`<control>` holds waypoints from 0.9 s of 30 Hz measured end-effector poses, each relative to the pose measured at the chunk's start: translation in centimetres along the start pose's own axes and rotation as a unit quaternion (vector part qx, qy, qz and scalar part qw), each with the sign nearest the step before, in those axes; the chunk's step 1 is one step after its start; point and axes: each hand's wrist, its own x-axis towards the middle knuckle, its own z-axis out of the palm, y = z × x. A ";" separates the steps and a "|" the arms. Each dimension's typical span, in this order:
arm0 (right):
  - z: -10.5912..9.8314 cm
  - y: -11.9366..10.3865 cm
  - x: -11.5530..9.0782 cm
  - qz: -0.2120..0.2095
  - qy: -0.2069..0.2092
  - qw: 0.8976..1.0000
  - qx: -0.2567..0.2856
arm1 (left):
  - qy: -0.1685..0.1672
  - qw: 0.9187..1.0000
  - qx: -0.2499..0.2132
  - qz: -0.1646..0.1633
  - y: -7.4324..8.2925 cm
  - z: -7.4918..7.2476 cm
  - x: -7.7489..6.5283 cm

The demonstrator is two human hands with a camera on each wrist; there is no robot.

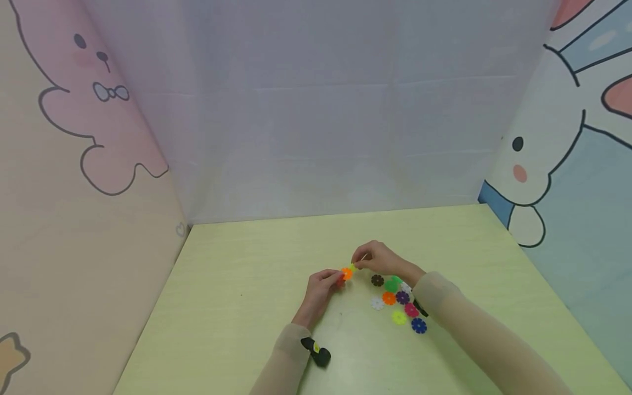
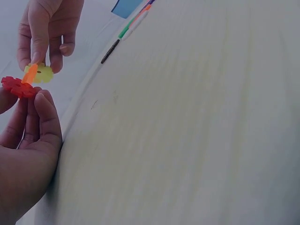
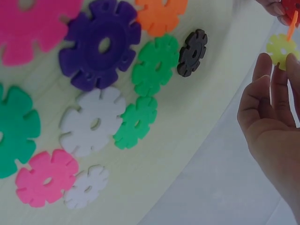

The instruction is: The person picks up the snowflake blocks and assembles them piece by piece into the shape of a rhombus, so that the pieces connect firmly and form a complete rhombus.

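My left hand pinches a red notched interlocking disc between thumb and fingers. An orange interlocking disc stands crosswise in the red one, joining it to a yellow interlocking disc. The yellow disc's lower edge is pinched by the thumb and fingertips of my right hand, as the right wrist view also shows. Both hands are close together above the table, with the joined discs between them. How deeply the slots of the orange and yellow discs engage is too small to tell.
Loose notched discs lie in a cluster below the right forearm on the pale table: a black disc, a purple disc, a blue disc and several others. Behind the table hangs a plain pale curtain; printed panels flank both sides.
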 end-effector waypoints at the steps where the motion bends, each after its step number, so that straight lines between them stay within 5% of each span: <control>1: 0.0 0.0 0.1 0.000 -0.001 1.000 0.001 | 0.000 1.000 0.000 -0.001 0.0 0.0 0.0; 27: 0.5 -0.4 0.1 -0.009 0.015 0.999 -0.047 | 0.015 1.000 0.023 0.002 -0.4 -0.1 0.5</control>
